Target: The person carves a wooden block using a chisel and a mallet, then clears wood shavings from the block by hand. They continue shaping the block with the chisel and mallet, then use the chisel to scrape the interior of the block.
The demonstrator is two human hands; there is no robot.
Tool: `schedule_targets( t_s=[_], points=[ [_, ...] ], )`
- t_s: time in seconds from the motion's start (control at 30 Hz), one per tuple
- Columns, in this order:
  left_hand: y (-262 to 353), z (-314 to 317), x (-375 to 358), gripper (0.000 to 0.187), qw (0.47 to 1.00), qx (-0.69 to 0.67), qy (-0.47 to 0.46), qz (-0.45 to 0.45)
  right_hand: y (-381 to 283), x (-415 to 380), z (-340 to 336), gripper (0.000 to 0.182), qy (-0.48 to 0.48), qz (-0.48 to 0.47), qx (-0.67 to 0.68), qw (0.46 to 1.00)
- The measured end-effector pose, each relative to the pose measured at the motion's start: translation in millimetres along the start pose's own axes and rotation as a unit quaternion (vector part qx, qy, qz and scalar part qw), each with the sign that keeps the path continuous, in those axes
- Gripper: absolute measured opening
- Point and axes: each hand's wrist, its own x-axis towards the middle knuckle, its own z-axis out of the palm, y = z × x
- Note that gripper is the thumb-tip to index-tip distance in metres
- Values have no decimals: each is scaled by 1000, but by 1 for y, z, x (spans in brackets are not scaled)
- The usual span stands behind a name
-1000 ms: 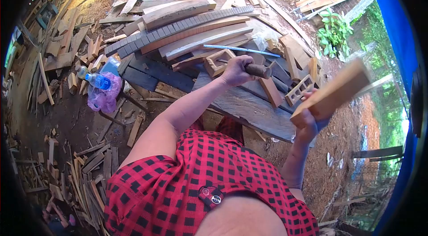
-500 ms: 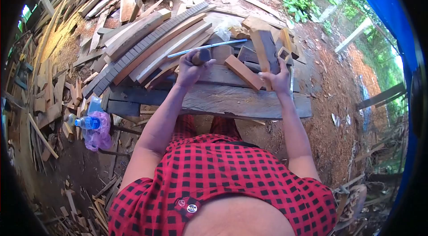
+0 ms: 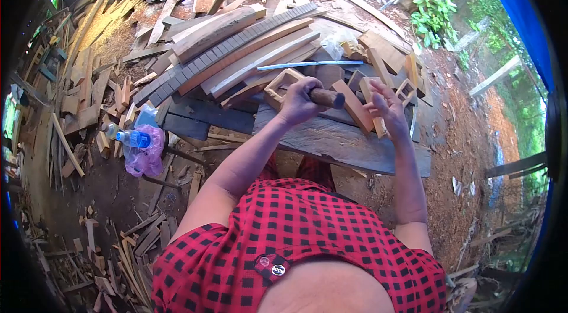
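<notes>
Fingers of the right hand (image 3: pixel 387 109) have spread since the earlier frame, when they gripped the thick wooden block (image 3: pixel 380 127) and held it upright over the bench. Now the block is down on the planks of the workbench (image 3: pixel 349 150), its pale narrow side showing beneath the hand. The digits are loose and slightly curled above it; whether a fingertip still touches the wood, I cannot tell.

Clenched around a dark, rounded wooden piece (image 3: pixel 328 99), the left hand (image 3: pixel 300 103) keeps its hold, with the blunt end pointing toward the right hand. It now sits just beside an open wooden frame (image 3: pixel 278 89), which comes back into sight past the knuckles.

Next to the block, on its left, a reddish-brown wooden block (image 3: pixel 353 107) lies slanted across the bench. To the right of the right hand is a small slotted wooden frame (image 3: pixel 406 92). Beyond the hands, a pale blue strip (image 3: pixel 310 65) lies crosswise, near a clear plastic bag (image 3: pixel 335 44). Long boards (image 3: pixel 260 64) are stacked toward the far left. Off to the left of the bench, a blue-labelled bottle (image 3: pixel 135 138) rests against a pink plastic bag (image 3: pixel 148 158).
</notes>
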Motion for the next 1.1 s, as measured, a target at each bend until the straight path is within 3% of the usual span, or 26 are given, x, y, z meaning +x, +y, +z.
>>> schedule_targets(
  t_s=[0.07, 0.1, 0.17, 0.23, 0.3, 0.33, 0.37, 0.47, 0.5, 0.57, 0.6, 0.73, 0.83, 0.93, 1.0, 1.1],
  points=[
    [-1, 5, 0, 39, 998, 52, 3, 21, -49, -24, 9, 60, -151, -4, 245, 958],
    [0, 6, 0, 39, 998, 55, 0, 22, -54, -26, 23, 60, -150, -5, 249, 957],
    [3, 7, -4, 36, 996, 88, 0, 35, -56, -30, 45, 49, -112, -186, 75, 973],
    [4, 4, -10, 42, 997, 69, -46, 8, -49, -28, 63, 43, -109, -173, 97, 974],
    [-5, 5, -15, 56, 988, 93, 12, 123, -39, -26, 75, 38, -105, -164, 118, 974],
    [-10, -3, -19, 72, 985, 125, 2, 122, -33, -27, 77, 34, -96, -158, 102, 977],
    [-12, -12, -24, 72, 984, 128, 2, 123, -30, -27, 79, 30, -86, -153, 85, 981],
    [-32, -34, -42, 93, 937, 336, 98, -17, -31, -28, 76, 27, -55, -134, 63, 987],
    [-42, -36, -45, 93, 937, 337, 93, -16, -30, -27, 76, 27, -60, -113, 50, 990],
    [-63, -38, -50, 98, 895, 383, 154, -171, -30, -25, 78, 29, -54, -110, 30, 992],
    [-71, -42, -50, 101, 912, 346, 119, -186, -31, -23, 79, 31, -50, -110, 7, 993],
    [-84, -39, -45, 92, 913, 332, 133, -197, -47, -16, 79, 38, -52, -109, -90, 989],
    [-79, -40, -41, 81, 912, 343, 123, -188, -58, -8, 76, 39, -109, -77, -130, 983],
    [-77, -42, -41, 74, 912, 342, 118, -194, -42, 4, 73, 41, -117, -71, -58, 989],
    [-77, -41, -42, 72, 906, 364, 130, -170, -32, 8, 70, 45, -138, -4, 27, 990],
    [-77, -41, -41, 71, 906, 366, 132, -163, -26, 7, 69, 46, -128, 9, 47, 991]
  ],
)
